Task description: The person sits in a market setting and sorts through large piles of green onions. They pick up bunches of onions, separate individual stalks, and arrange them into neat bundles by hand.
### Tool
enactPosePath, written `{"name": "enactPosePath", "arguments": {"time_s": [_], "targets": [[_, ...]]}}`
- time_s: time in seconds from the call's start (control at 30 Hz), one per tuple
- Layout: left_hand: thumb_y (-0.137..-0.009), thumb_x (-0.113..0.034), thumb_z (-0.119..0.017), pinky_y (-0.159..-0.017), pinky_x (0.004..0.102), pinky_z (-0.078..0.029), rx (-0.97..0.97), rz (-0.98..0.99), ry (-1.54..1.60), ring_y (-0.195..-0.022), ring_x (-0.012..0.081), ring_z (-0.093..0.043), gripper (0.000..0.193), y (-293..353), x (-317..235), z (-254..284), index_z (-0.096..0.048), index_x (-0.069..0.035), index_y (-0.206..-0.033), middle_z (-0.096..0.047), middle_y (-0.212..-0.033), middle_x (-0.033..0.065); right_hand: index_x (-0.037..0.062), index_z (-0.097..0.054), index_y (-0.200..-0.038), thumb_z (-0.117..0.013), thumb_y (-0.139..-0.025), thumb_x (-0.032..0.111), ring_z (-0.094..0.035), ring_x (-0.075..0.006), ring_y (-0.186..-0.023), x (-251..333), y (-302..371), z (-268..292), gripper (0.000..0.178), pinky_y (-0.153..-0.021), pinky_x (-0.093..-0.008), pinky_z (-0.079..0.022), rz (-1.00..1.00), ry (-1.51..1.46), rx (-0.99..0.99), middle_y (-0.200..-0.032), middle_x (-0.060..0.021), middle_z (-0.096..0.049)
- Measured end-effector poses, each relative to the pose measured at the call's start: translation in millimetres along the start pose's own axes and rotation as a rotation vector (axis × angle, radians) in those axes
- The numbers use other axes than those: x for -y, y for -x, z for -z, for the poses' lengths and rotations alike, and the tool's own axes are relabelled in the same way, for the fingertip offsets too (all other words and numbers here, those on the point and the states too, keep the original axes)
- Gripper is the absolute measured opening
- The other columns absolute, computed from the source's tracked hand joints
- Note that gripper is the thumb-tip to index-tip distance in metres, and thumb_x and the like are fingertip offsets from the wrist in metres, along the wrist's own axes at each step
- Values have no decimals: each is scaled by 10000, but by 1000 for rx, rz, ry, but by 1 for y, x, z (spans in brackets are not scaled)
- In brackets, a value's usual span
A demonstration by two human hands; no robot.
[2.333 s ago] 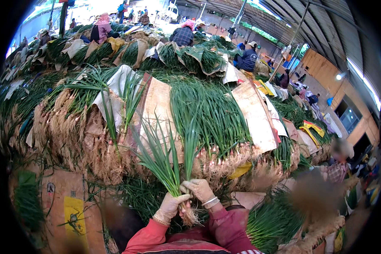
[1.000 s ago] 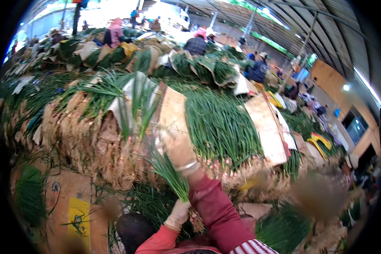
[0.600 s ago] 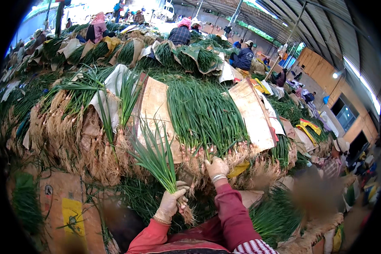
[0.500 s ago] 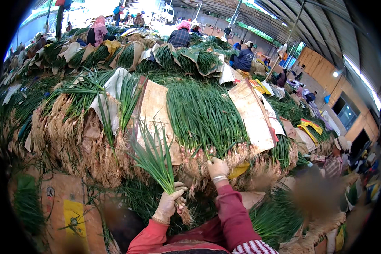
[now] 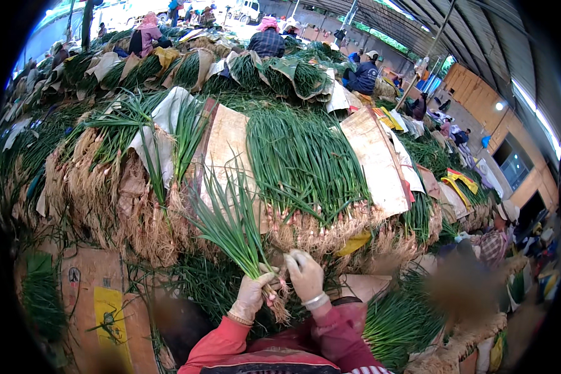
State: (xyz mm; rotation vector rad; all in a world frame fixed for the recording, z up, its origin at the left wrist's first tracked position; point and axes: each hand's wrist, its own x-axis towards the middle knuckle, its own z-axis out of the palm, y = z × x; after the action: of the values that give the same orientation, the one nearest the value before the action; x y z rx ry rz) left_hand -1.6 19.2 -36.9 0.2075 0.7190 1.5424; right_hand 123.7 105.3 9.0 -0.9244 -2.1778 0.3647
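Observation:
My left hand [image 5: 253,295], in a pale glove, is closed round a bunch of spring onions [image 5: 235,240]. The green leaves fan up and to the left, while white-pink bulbs and stringy roots poke out below the fist. Just right of the bunch is my right hand [image 5: 305,275], also gloved, its fingers bent and drawn together near the bulbs; whatever they hold is too small to make out. Ahead of both hands lies a thick layer of spring onions [image 5: 305,165], roots toward me, between two tan cardboard sheets [image 5: 229,146] [image 5: 377,159].
More spring onions with long roots [image 5: 106,199] are heaped at left. A flattened cardboard piece [image 5: 81,305] lies at lower left, another green pile [image 5: 405,315] at lower right. Several people sit among the rows behind; one person [image 5: 492,244] is at right.
My right hand has drawn back from the root edge of the laid-out layer to beside the bunch. My left hand keeps hold of the bunch, nearly in place.

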Motion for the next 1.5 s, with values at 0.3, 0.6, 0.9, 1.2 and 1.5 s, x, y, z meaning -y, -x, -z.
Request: {"name": "enactPosePath", "arguments": {"time_s": [0.3, 0.6, 0.9, 1.2, 1.5], "targets": [[-878, -76, -570, -421, 299, -507, 30, -35, 116, -474, 197, -585, 75, 1, -2, 6, -529, -21, -908, -615, -700, 133, -7, -616, -1113, -509, -946, 243, -592, -127, -757, -14, -8, -12, 319, -658, -262, -481, -498, -790, 656, -875, -74, -627], [-854, -32, -600, -393, 279, -483, 11, 14, -124, -474, 178, -592, 72, 6, 3, 0, -528, -26, -858, -613, -648, 119, 49, -681, -937, -605, -851, 203, -652, -256, -766, -46, 2, -28, 192, -707, -328, -514, -261, -138, 317, -841, -87, -673], [-893, -110, -594, -386, 302, -499, -90, 15, -101, -452, 215, -590, 179, -1, 8, 7, -495, -35, -1022, -596, -669, 114, 33, -645, -811, -546, -898, 325, -596, -403, -719, -13, -22, -36, 321, -627, -451, -460, -167, -185, 348, -737, -225, -604], [-941, -196, -548, -366, 305, -475, -35, 33, 76, -425, 208, -552, 145, -6, 9, 8, -499, -59, -939, -544, -631, 71, 37, -513, -756, -485, -922, 245, -554, -418, -678, -10, 0, -60, 268, -600, -478, -425, -183, -60, 166, -659, -198, -528], [-927, -223, -585, -431, 305, -486, 35, -75, 256, -524, 170, -548, 244, 13, -11, -3, -503, -72, -1099, -517, -679, 42, 105, -628, -1044, -472, -954, 352, -661, -215, -839, -49, -5, -10, 306, -612, -330, -532, -152, 309, 608, -935, -74, -670]]}}
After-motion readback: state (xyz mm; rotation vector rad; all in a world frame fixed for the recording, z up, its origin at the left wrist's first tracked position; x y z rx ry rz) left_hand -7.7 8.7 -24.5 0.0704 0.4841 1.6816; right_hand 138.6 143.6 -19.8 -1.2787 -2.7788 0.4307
